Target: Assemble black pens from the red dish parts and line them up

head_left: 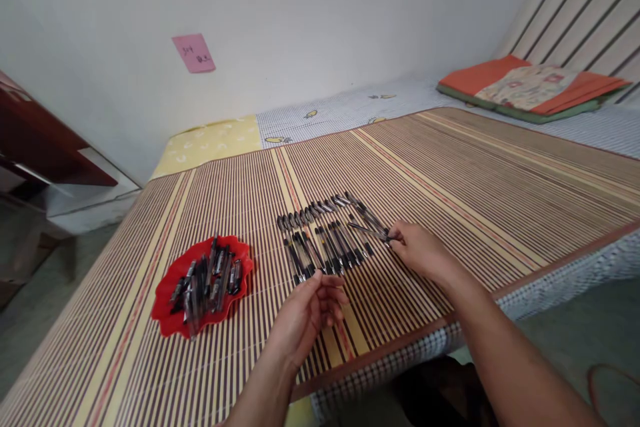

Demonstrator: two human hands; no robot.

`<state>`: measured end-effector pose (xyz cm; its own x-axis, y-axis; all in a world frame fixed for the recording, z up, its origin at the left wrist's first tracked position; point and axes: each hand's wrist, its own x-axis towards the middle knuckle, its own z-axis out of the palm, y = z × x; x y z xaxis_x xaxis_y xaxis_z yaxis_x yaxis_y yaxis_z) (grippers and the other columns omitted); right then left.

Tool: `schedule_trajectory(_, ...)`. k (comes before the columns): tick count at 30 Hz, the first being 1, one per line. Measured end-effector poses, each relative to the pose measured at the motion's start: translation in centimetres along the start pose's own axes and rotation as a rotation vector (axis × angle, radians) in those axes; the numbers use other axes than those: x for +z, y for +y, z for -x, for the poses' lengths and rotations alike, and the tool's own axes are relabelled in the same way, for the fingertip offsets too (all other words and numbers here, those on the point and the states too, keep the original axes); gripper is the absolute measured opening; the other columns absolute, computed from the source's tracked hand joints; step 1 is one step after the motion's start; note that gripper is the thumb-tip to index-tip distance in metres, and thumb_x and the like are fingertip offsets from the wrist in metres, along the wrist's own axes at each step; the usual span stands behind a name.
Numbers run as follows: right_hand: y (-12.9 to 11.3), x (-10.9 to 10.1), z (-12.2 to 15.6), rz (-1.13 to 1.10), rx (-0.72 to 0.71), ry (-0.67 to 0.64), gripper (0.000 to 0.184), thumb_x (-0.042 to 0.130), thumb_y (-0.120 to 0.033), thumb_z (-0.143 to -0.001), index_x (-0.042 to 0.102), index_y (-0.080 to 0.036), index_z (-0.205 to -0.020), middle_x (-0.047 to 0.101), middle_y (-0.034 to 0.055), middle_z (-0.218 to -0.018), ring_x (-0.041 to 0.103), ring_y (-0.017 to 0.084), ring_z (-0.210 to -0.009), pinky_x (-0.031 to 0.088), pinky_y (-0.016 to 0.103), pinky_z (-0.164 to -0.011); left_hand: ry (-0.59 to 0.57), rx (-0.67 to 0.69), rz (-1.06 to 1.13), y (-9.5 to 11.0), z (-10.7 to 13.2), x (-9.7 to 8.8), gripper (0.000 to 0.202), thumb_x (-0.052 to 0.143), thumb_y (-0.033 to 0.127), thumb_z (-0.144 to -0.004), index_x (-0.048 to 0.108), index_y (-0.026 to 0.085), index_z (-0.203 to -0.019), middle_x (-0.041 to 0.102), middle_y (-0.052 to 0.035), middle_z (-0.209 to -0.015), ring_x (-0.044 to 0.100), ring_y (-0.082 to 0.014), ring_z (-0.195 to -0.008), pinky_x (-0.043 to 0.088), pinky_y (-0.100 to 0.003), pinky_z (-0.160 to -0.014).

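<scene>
My right hand [417, 248] is closed on the near end of a slim clear-and-black pen [367, 230], at the right end of a row. Another dark pen lies right beside it, so I cannot tell whether both are gripped. To the left, several uncapped pens [327, 247] lie side by side, tips toward me. Behind them runs a line of black pen caps [310, 210]. My left hand [310, 310] rests palm up just in front of the pens, fingers loosely curled and apart, with nothing in it.
A red scalloped dish [165, 303] holding several more pens [213, 277] stands on the left of the striped mat [425, 180]. Folded orange and floral cloth [530, 87] lies at the back right. The bed's edge runs along the front, and a white wall stands behind.
</scene>
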<state>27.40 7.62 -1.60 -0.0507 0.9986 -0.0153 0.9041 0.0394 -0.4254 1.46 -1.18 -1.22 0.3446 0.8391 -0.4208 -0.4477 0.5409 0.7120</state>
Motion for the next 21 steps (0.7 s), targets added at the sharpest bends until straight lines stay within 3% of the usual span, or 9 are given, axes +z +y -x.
schedule_trajectory(4, -0.4, -0.5, 0.2, -0.003, 0.050, 0.034, 0.014, 0.054, -0.015, -0.088, 0.065, -0.017, -0.095, 0.073, 0.0093, -0.089, 0.067, 0.023, -0.085, 0.040, 0.029, -0.068, 0.016, 0.006, -0.010, 0.0, 0.1, 0.1, 0.046, 0.071, 0.052, -0.080, 0.069, 0.008, -0.094, 0.068, -0.0083, -0.078, 0.060, -0.0138, -0.059, 0.033, -0.024, -0.053)
schedule_trajectory(9, -1.7, -0.7, 0.4, 0.199, 0.144, 0.010, 0.016, 0.054, -0.019, -0.090, 0.066, -0.015, -0.099, 0.074, 0.0141, -0.090, 0.068, 0.027, -0.084, 0.035, 0.032, -0.063, 0.013, 0.016, -0.019, -0.1, 0.0, 0.0, 0.045, 0.071, 0.051, -0.080, 0.069, 0.008, -0.094, 0.068, -0.0087, -0.078, 0.060, -0.0139, -0.058, 0.033, -0.024, -0.053)
schedule_trajectory(15, -2.1, -0.2, 0.5, 0.260, 0.114, -0.002, 0.016, 0.054, -0.021, -0.089, 0.067, -0.016, -0.096, 0.074, 0.0151, -0.090, 0.070, 0.029, -0.084, 0.035, 0.033, -0.061, 0.011, 0.029, -0.027, -0.3, 0.0, -0.1, 0.043, 0.068, 0.050, -0.084, 0.070, 0.008, -0.095, 0.068, -0.0093, -0.080, 0.060, -0.0138, -0.058, 0.034, -0.025, -0.053)
schedule_trajectory(21, -2.7, 0.6, 0.4, 0.182, 0.073, -0.036, 0.012, 0.058, -0.021, -0.088, 0.068, -0.017, -0.091, 0.074, 0.0135, -0.090, 0.069, 0.026, -0.083, 0.037, 0.031, -0.063, 0.011, 0.037, -0.041, -0.3, 0.0, -0.1, 0.042, 0.068, 0.049, -0.083, 0.070, 0.009, -0.095, 0.069, -0.0098, -0.080, 0.059, -0.0139, -0.059, 0.033, -0.025, -0.053)
